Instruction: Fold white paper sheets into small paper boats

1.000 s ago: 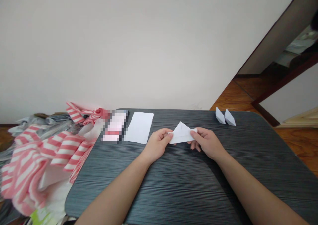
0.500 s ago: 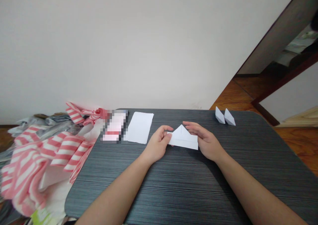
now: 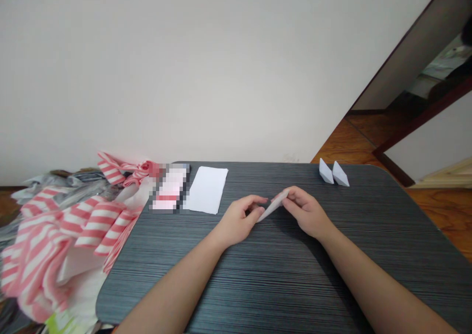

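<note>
Folded paper tipped edge-on (boats beyond)

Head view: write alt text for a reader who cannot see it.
Left hand and right hand pinch a folded white paper over a dark striped table. A white sheet and two folded paper boats lie on it.

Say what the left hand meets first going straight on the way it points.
The left hand would meet the folded white paper first, right at its fingertips; the right hand lies just beyond it, though depth is unclear.
</note>
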Tool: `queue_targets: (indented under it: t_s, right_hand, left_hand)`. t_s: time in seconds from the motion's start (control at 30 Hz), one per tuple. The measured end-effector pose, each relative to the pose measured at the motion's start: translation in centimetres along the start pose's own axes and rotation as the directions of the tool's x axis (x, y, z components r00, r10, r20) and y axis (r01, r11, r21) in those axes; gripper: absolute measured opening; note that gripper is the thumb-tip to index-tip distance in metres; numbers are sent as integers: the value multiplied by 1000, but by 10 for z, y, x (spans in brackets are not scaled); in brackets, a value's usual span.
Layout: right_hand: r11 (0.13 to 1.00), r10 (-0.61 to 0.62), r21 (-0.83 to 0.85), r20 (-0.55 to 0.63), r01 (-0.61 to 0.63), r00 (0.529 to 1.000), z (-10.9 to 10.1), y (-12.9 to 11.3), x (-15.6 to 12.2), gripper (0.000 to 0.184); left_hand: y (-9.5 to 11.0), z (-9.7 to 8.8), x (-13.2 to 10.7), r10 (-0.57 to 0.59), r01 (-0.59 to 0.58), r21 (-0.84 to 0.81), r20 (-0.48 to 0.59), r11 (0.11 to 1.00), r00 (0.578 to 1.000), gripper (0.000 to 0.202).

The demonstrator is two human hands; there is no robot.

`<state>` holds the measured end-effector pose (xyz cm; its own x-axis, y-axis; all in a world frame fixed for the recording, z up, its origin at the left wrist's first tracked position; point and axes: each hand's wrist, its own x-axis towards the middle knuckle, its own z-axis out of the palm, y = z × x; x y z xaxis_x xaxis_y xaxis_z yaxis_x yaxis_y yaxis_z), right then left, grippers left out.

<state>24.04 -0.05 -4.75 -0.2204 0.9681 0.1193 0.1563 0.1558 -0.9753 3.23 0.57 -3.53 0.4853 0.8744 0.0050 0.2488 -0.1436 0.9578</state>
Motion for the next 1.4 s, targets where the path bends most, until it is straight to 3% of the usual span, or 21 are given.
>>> queue_targets:
  t_s: [0.13, 0.27, 0.4, 0.5, 0.67, 0.83, 0.97, 1.2, 1.4]
  right_hand:
    - [998, 54, -35, -3, -54, 999, 0, 5, -2, 19]
    - [989, 74, -132, 96, -61, 993, -1, 2, -1, 26]
    - [972, 49, -237, 173, -7, 984, 0, 3, -1, 25]
    - [982, 101, -171, 137, -77, 985, 2, 6, -2, 32]
    - [989, 121, 63, 134, -130, 983, 4, 4, -4, 35]
    - [987, 158, -45, 101, -154, 982, 2, 6, -4, 23]
    - [984, 108, -149, 71, -97, 992, 0, 9, -3, 17]
    - [974, 74, -221, 154, -39, 985, -1, 0, -2, 17]
    - [974, 123, -204, 105, -100, 987, 0, 4, -3, 26]
  left_hand:
    - [3, -2, 1, 42, -40, -78, 32, 996, 999, 33]
    - [2, -3, 1, 61, -61, -88, -3, 994, 998, 42]
    - [-1, -2, 0, -5, 5, -19, 17, 1000, 1000, 32]
    - [-5, 1, 1, -49, 49, 5, 5, 999, 999, 26]
    - [-12, 3, 5, -98, 83, -254, -47, 964, 994, 20]
    - [-14, 2, 5, -108, 85, -346, -49, 934, 993, 16]
    - [-12, 2, 3, -132, 123, -271, -13, 955, 991, 17]
    - [-2, -2, 1, -68, 68, 75, -11, 995, 998, 27]
    - [-4, -2, 2, -108, 111, 63, -43, 992, 993, 28]
